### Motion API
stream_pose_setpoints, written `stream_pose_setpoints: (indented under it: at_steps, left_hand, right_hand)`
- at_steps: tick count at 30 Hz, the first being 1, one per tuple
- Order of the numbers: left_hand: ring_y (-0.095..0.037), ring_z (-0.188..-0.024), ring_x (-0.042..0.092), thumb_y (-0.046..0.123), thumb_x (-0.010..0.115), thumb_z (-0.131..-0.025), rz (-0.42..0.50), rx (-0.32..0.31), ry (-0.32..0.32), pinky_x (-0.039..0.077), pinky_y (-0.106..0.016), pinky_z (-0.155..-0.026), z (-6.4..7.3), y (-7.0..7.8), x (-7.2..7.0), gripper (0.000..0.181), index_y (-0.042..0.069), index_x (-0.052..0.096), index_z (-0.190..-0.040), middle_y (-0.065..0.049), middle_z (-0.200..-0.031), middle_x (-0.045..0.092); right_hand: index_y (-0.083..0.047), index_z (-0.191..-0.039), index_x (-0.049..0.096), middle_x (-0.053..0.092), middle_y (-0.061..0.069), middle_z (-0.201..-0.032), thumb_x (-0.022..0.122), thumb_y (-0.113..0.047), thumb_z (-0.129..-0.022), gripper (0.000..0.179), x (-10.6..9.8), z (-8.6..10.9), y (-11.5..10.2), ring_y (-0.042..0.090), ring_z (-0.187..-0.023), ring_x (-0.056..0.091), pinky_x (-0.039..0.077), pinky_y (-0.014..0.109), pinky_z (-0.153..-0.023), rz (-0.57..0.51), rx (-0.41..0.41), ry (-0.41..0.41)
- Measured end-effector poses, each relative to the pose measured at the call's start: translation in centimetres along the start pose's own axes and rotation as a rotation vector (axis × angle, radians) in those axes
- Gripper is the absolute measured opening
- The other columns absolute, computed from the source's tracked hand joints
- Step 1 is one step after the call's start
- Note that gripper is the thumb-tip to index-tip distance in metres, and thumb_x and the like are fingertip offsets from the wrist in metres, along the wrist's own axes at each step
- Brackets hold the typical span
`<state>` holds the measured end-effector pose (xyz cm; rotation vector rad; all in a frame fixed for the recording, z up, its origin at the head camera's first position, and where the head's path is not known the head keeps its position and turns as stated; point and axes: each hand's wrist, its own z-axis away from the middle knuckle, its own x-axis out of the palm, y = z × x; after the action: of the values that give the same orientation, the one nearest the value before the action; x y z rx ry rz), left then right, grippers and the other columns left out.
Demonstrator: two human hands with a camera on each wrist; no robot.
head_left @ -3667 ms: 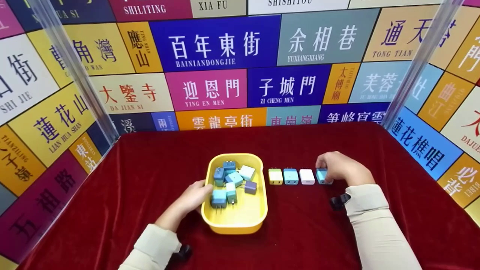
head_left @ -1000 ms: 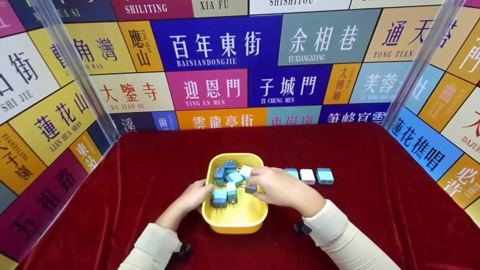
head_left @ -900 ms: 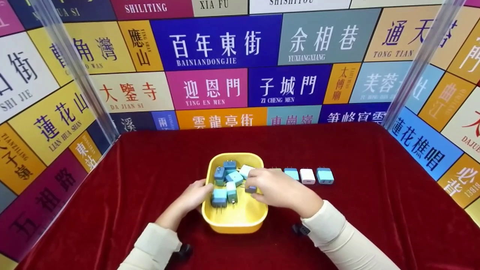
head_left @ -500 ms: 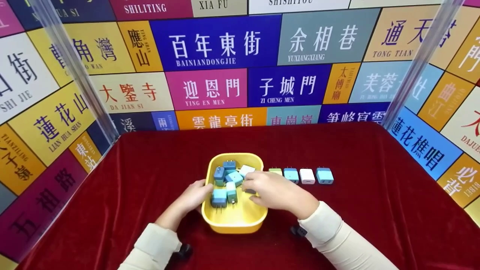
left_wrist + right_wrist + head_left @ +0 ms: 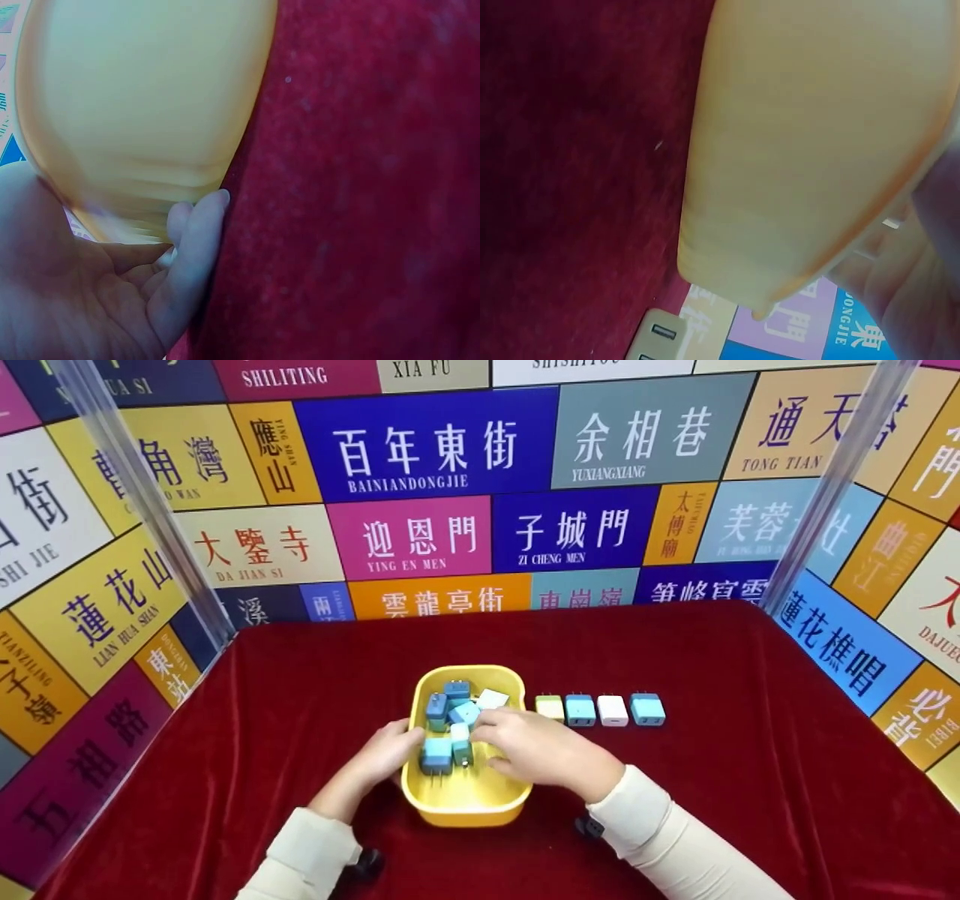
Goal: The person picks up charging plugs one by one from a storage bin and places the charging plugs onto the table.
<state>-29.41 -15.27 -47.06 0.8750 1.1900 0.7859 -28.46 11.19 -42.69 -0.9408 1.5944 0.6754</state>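
A yellow tub [image 5: 480, 814] holds several USB wall chargers, among them a blue charger [image 5: 436, 711], a white one [image 5: 492, 700] and a teal-and-blue one [image 5: 436, 754] with its prongs toward me. My left hand [image 5: 386, 750] grips the tub's left side, thumb at the rim; the left wrist view shows fingers [image 5: 196, 255] against the outer wall. Over the right rim reaches my right hand [image 5: 536, 746], fingers bent down among the chargers beside a small upright teal one [image 5: 460, 742]. I cannot tell whether it pinches a charger, since the hand covers that spot.
Right of the tub stands a row of chargers: a yellow-green one [image 5: 550, 708], a teal-and-blue one [image 5: 580, 710], a white one [image 5: 612, 710] and another teal one [image 5: 647, 709]. Red cloth [image 5: 300, 682] covers the table. A wall of coloured signs [image 5: 420, 450] rises behind.
My right hand has left the row's rightmost charger, now released there, and come into the tub. It reached the purple charger, now hidden, and shifted slightly left. My left hand stayed put.
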Motion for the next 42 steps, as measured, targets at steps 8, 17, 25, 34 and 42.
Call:
stream_pose_setpoints:
  at_steps: [8, 17, 25, 34, 42]
  left_hand:
    - [-0.025, -0.070, 0.075, 0.020, 0.048, -0.097, -0.008, 0.015, 0.006, 0.064, -0.038, -0.058, 0.0, -0.1, -0.1, 0.042, -0.003, 0.068, -0.127, -0.012, -0.088, 0.074]
    - [-0.026, -0.070, 0.076, 0.021, 0.048, -0.097, -0.005, 0.020, -0.003, 0.064, -0.040, -0.057, 0.1, 0.2, 0.0, 0.046, -0.004, 0.066, -0.131, -0.013, -0.090, 0.074]
    - [-0.026, -0.072, 0.076, 0.021, 0.049, -0.097, -0.004, 0.008, 0.000, 0.064, -0.040, -0.059, 0.1, 0.2, 0.0, 0.046, -0.004, 0.066, -0.131, -0.013, -0.091, 0.074]
    - [-0.026, -0.072, 0.076, 0.021, 0.048, -0.097, 0.008, 0.015, -0.012, 0.064, -0.040, -0.058, 0.1, 0.1, -0.1, 0.044, -0.003, 0.067, -0.131, -0.012, -0.089, 0.075]
    - [-0.026, -0.072, 0.076, 0.019, 0.050, -0.096, 0.009, 0.014, 0.010, 0.064, -0.039, -0.058, 0.1, -0.1, 0.0, 0.043, -0.002, 0.068, -0.128, -0.012, -0.089, 0.074]
  right_hand:
    - [-0.003, -0.141, 0.067, 0.060, 0.014, -0.150, 0.076, -0.020, -0.099, 0.047, 0.9, -0.8, -0.9, 0.029, -0.141, 0.056, 0.045, 0.040, -0.119, 0.000, -0.044, -0.016]
    - [-0.004, -0.145, 0.065, 0.059, 0.014, -0.153, 0.073, -0.025, -0.101, 0.049, 0.3, -0.4, -1.4, 0.028, -0.144, 0.055, 0.045, 0.042, -0.119, -0.001, 0.041, -0.119]
    - [-0.006, -0.120, 0.078, 0.075, 0.010, -0.119, 0.077, -0.020, -0.096, 0.028, -0.5, -0.3, -1.7, 0.023, -0.107, 0.072, 0.062, 0.039, -0.092, 0.074, 0.014, -0.038]
    - [-0.013, -0.152, 0.060, 0.050, 0.008, -0.163, 0.067, -0.013, -0.103, 0.050, 0.6, -0.4, -1.0, 0.032, -0.150, 0.047, 0.040, 0.048, -0.123, -0.025, -0.008, -0.112]
    - [-0.013, -0.125, 0.079, 0.071, 0.007, -0.128, 0.072, -0.005, -0.094, 0.033, 0.6, -0.5, -1.1, 0.021, -0.113, 0.070, 0.061, 0.035, -0.095, -0.008, 0.002, -0.031]
